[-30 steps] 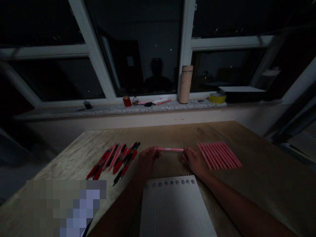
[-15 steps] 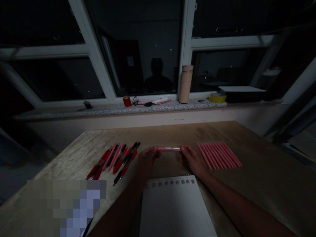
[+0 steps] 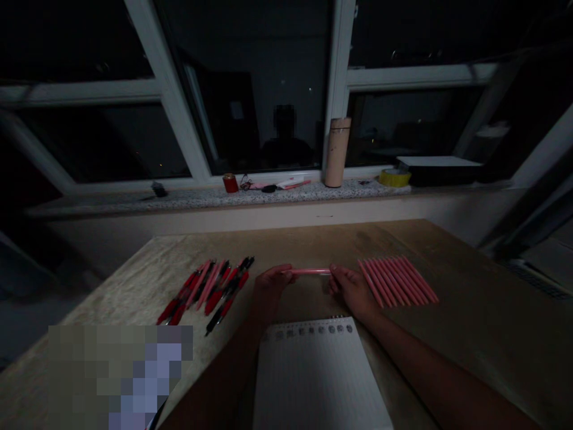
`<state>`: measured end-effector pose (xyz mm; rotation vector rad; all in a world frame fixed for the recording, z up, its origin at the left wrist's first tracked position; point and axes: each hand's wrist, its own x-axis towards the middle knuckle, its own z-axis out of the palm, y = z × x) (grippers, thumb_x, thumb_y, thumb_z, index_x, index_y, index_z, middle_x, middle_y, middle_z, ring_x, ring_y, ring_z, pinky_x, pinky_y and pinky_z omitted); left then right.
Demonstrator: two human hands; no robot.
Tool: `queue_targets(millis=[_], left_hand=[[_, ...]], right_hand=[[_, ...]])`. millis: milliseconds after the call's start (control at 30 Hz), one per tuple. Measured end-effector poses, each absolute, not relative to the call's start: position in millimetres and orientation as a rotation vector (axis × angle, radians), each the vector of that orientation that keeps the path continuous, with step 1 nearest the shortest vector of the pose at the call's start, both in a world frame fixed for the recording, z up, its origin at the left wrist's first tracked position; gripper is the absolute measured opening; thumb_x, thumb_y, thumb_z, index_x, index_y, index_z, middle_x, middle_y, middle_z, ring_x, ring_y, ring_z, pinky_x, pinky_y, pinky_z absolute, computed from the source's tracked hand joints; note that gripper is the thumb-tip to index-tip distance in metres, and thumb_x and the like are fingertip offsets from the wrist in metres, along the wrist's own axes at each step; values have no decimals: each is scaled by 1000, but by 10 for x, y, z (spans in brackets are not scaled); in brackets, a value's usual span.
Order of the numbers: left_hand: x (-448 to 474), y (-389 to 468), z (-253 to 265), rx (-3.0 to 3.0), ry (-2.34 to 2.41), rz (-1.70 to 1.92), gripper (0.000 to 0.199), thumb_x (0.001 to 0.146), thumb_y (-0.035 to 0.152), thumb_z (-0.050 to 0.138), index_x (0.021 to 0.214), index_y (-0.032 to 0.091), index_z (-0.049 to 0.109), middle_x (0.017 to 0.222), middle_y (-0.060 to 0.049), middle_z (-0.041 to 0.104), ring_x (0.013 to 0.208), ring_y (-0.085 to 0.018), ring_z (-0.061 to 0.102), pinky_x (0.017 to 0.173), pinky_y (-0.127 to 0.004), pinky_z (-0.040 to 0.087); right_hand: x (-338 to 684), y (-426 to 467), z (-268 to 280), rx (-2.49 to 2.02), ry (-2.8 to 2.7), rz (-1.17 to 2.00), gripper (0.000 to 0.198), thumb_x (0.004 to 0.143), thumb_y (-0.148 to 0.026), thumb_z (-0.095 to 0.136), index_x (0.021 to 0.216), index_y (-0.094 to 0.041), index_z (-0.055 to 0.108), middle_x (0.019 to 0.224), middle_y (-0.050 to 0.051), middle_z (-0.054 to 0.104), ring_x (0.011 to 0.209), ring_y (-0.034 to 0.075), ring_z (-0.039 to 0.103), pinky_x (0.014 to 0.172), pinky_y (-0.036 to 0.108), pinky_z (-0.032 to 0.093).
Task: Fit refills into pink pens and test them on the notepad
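Both my hands hold one pink pen (image 3: 311, 272) level above the table, beyond the top of a spiral notepad (image 3: 320, 376). My left hand (image 3: 273, 283) pinches its left end; my right hand (image 3: 351, 289) pinches its right end. To the right, several pink pens (image 3: 398, 280) lie side by side in a slanted row. On the left is a loose heap of red, black and pink pens (image 3: 208, 289), some lying across others. The notepad shows a lined page with small dark round marks along its top edge.
Behind the table (image 3: 286, 239) runs a speckled windowsill (image 3: 192, 202). On it stand a tan flask (image 3: 337, 152), a yellow tape roll (image 3: 394, 178), a red container (image 3: 230, 183) and small items. A blurred-out patch covers the lower left.
The pink pen has shifted slightly right with both hands and been turned about its length; the pale label seen on it before no longer shows. The other pens and the notepad stay put.
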<state>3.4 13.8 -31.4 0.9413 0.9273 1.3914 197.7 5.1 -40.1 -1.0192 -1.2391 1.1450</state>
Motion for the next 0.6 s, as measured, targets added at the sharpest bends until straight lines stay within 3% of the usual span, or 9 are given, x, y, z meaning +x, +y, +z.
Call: queue_targets(millis=[233,600], left_hand=[[25,149,-333,1090,985,1334,31,71,40,67,64,10,62,56,-1,60,49,-8,53,51,-20,43],[8,133,-329,1227,1002,1324,29,68,36,71,77,9,68,63,-5,66,59,-12,60,62,-25,49]], right_hand=[[1991,31,-369,-1044,-1317,1048,47,82,-57,49,55,-19,49,51,-2,50,52,11,47,58,24,36],[2008,69,-425,-995,-1217,1100,47,80,-58,52,53,-19,47,47,-3,47,47,10,42,52,24,32]])
